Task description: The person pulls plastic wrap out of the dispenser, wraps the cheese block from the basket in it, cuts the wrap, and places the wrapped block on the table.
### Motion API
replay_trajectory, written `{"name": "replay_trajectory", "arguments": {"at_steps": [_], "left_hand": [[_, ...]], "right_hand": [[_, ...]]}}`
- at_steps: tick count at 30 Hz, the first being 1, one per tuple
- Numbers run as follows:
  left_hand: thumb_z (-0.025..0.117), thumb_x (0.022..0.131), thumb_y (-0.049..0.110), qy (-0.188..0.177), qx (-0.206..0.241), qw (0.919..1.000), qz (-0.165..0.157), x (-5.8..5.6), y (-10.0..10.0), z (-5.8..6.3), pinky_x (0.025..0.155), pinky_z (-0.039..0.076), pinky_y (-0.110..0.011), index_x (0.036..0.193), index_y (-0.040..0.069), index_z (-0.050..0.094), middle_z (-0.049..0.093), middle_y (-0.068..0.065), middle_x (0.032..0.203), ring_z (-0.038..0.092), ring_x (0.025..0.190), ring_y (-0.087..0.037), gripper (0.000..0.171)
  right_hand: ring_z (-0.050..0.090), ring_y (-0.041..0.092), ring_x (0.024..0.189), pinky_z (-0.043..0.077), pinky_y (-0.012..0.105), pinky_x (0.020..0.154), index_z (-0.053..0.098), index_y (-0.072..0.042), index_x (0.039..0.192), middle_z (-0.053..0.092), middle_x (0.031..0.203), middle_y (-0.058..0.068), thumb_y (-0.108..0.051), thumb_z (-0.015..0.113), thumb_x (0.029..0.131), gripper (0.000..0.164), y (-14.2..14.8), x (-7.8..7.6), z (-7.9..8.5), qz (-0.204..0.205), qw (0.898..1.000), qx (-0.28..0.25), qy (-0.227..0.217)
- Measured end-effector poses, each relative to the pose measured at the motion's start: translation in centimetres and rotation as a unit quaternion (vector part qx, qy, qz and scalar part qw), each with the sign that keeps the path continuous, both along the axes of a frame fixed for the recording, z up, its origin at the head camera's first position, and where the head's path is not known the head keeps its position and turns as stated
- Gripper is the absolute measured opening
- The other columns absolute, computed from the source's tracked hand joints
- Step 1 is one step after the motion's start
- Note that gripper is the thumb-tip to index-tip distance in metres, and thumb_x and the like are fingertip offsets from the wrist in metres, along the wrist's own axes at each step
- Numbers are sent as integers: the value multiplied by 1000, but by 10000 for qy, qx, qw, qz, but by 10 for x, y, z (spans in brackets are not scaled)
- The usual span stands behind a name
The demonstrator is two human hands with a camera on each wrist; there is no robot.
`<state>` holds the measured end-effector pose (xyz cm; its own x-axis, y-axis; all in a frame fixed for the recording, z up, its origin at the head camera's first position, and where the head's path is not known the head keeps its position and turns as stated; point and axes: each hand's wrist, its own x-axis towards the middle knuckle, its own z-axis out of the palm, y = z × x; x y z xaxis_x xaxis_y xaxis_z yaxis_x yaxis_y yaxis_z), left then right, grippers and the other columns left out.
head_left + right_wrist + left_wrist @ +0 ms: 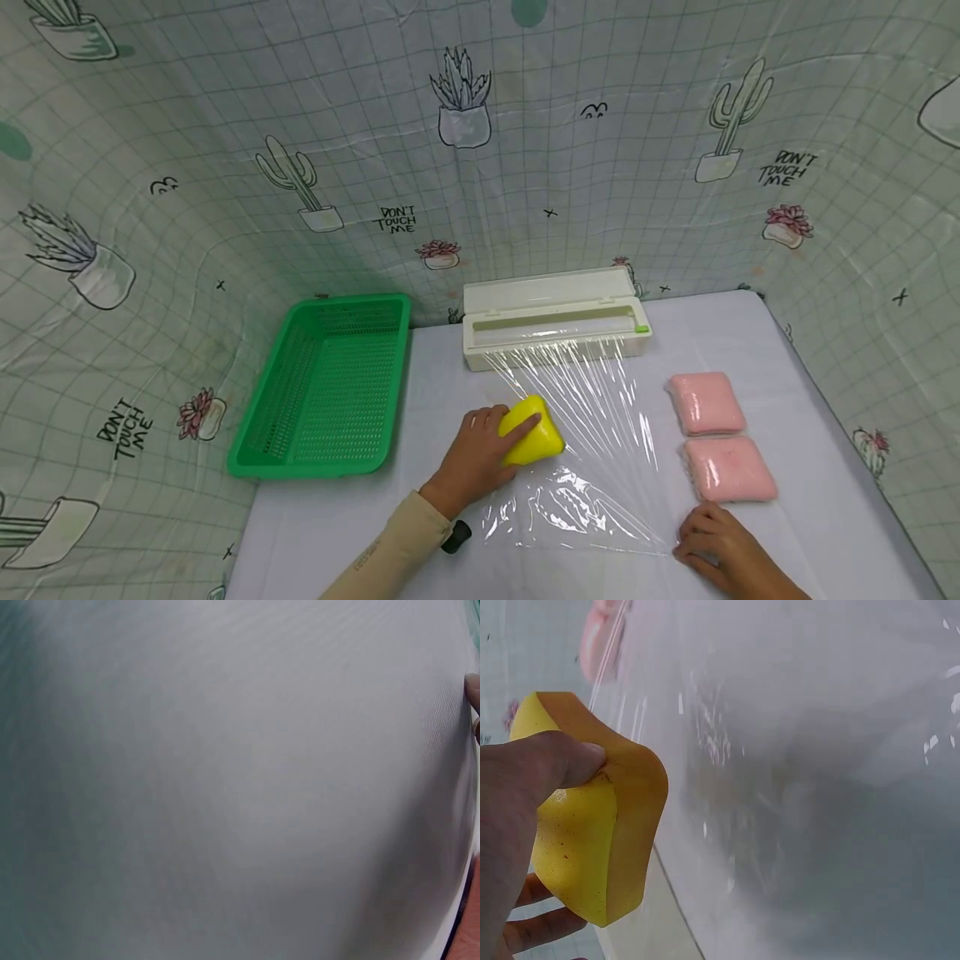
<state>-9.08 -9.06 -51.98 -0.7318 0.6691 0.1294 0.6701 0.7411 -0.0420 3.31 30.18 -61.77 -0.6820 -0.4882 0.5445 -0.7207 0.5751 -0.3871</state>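
Note:
A yellow sponge [534,432] with wavy sides is gripped by my left hand [480,450], over the sheet of clear plastic wrap [600,467]. The left wrist view shows the thumb pressed on one face of the sponge [577,825] and fingers behind it. The wrap runs from a white dispenser box [555,348] with its lid raised. At the near right corner of the wrap, my right hand [720,546] pinches the film's edge with curled fingers. In the right wrist view, only bits of fingers [472,694] show at the right edge.
Two pink wrapped blocks [707,403] lie one behind the other, right of the film. A green plastic basket [397,375] stands on the left of the white-covered table [442,350]. Patterned cloth [525,183] hangs around the back and sides.

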Motion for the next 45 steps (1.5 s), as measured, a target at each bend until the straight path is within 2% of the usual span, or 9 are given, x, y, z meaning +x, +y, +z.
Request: {"name": "replay_trajectory", "arguments": {"at_steps": [11, 19, 27, 37, 45], "left_hand": [[86, 88, 45, -249, -303, 9978, -537, 6, 33, -10, 110, 48, -44, 158, 38, 48, 58, -9, 140, 58, 126, -25, 80], [85, 89, 42, -337, -423, 9955, -773, 9, 46, -16, 110, 47, -44, 158, 41, 49, 60, -6, 137, 60, 123, -23, 78], [82, 90, 47, -225, -889, 9931, -734, 10, 57, -19, 109, 46, -42, 158, 43, 47, 61, -4, 136, 59, 121, -21, 76], [81, 90, 50, -166, -1239, 9897, -701, 8, 62, -25, 107, 48, -43, 160, 45, 43, 61, -2, 136, 58, 120, -21, 80], [77, 93, 51, -378, -1350, 9880, -655, 6, 63, -29, 107, 45, -41, 162, 45, 38, 57, -1, 143, 56, 123, -19, 80]], "right_hand": [[51, 4, 90, 43, 17, 82, 75, -29, 77, 61, 91, -17, -53, 45, 107, 49, 1, -1, -1, 17, 10000, -37, -15], [52, 4, 90, 43, 14, 83, 75, -28, 77, 62, 91, -16, -53, 47, 106, 47, 1, -1, -1, 50, 9998, -133, -107], [53, 4, 90, 44, 13, 83, 76, -28, 78, 63, 91, -15, -53, 47, 105, 47, 1, 0, -2, 55, 9995, -182, -239], [52, 3, 90, 44, 13, 82, 76, -29, 78, 62, 92, -15, -53, 47, 105, 47, 1, 0, -1, 45, 9995, -141, -274], [52, 4, 90, 44, 15, 82, 76, -29, 79, 62, 93, -15, -54, 47, 105, 46, 1, 1, -2, 63, 9993, -163, -339]]}}
